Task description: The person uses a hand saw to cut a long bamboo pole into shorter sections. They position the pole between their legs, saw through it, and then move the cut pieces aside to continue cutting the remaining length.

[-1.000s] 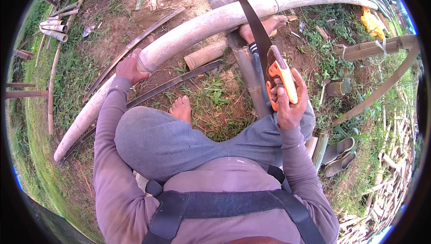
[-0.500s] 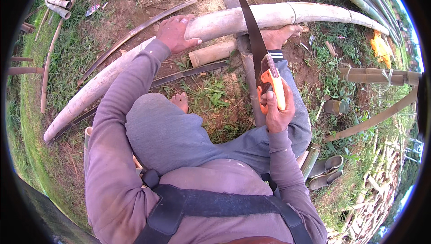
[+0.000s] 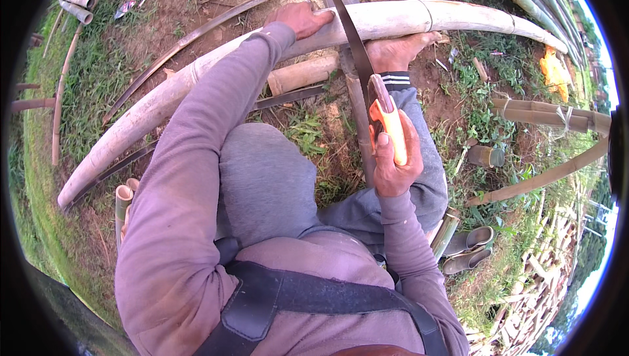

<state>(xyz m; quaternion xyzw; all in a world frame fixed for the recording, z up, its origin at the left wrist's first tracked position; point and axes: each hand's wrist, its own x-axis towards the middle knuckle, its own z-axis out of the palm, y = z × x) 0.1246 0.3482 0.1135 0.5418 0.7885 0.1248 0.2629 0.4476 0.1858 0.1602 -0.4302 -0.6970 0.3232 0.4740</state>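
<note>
A long, pale bamboo pole [image 3: 386, 18] lies across in front of me, bending toward the lens rim at both ends. My left hand [image 3: 301, 20] grips it from above, close to the left side of the saw blade. In my right hand [image 3: 400, 163] is the orange handle of a handsaw [image 3: 391, 130]. Its dark, tapering blade [image 3: 350, 28] points away from me and crosses the pole, just right of my left hand. Whether the teeth are in the bamboo I cannot tell. My bare foot [image 3: 403, 51] is against the pole's near side, right of the blade.
A narrow support [image 3: 359, 120] runs beneath the pole. A short bamboo piece [image 3: 301, 75] and split strips [image 3: 190, 45] lie nearby. Rubber boots [image 3: 468, 251], a yellow bag [image 3: 553, 74] and a tied bamboo frame [image 3: 544, 117] are to the right. Bamboo scraps [image 3: 537, 290] lie lower right.
My left hand has slid right along the pole toward the blade. The saw has shifted slightly left. My left knee has moved right and now hides the foot beside it.
</note>
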